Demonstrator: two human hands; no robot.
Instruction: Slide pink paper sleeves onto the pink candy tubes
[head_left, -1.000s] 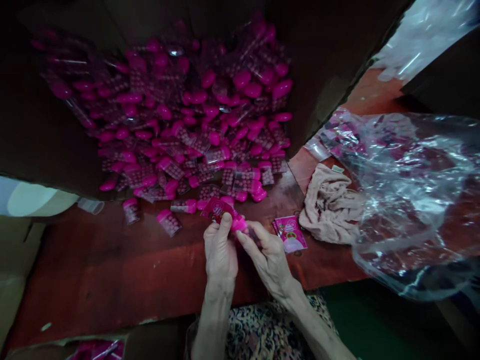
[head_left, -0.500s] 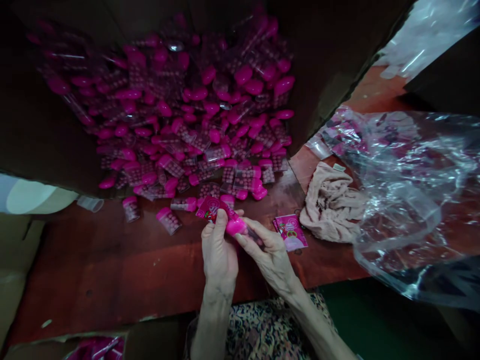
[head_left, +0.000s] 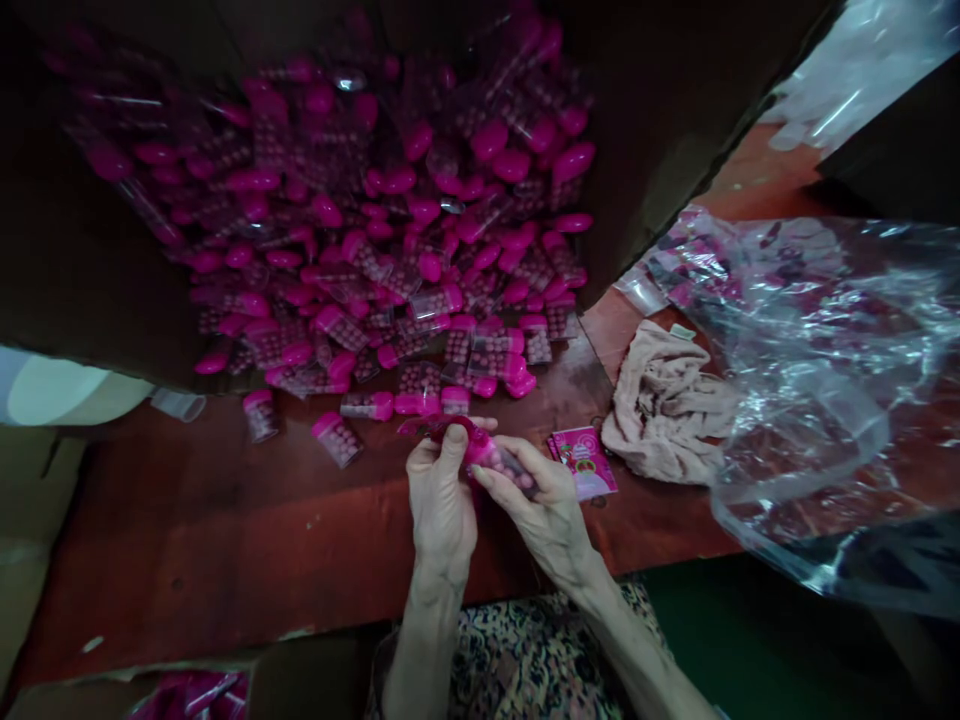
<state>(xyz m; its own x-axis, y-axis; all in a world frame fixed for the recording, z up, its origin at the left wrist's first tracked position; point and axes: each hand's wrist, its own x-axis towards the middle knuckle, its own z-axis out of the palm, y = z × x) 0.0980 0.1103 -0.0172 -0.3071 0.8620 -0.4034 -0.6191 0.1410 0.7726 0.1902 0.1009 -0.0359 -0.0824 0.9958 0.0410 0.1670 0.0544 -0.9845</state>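
The held vial is clear with a magenta cap, as are the piled vials. The sticker is pink and white, the rag beige, the tabletop reddish-brown, and the garment mottled tan and black.

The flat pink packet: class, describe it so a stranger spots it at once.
On the red-brown table, look between the crumpled beige cloth and the right hand. The flat pink packet lies there, printed and rectangular, unlike the round capped tubes.
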